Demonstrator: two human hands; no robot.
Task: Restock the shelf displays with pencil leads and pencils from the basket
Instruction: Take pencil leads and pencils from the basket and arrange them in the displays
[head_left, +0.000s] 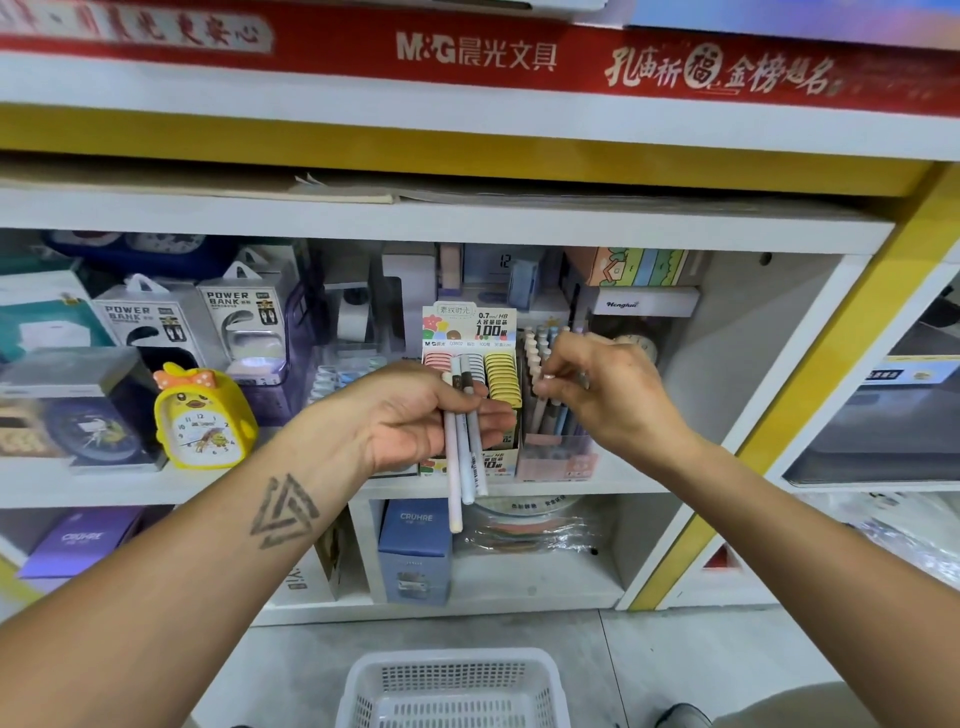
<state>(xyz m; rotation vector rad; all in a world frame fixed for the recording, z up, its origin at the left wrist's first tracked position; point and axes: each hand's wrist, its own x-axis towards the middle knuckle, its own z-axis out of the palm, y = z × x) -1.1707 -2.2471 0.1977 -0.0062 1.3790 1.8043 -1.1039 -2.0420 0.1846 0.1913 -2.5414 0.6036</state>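
Observation:
My left hand (415, 415) grips three pale pencils (460, 467) that point downward in front of the shelf. Behind them stands the pencil lead display box (470, 332) with rows of pink, grey and yellow lead cases. To its right stands the pencil display box (556, 447), full of upright pastel pencils. My right hand (608, 389) pinches the top of one pencil (541, 405) standing in that box. On the floor below sits the white basket (452, 691); its visible part holds nothing.
A yellow duck alarm clock (202, 415) and power bank packs (241, 322) fill the shelf to the left. A blue box (415, 551) and wrapped goods sit on the shelf below. A yellow post (810, 395) bounds the shelf on the right.

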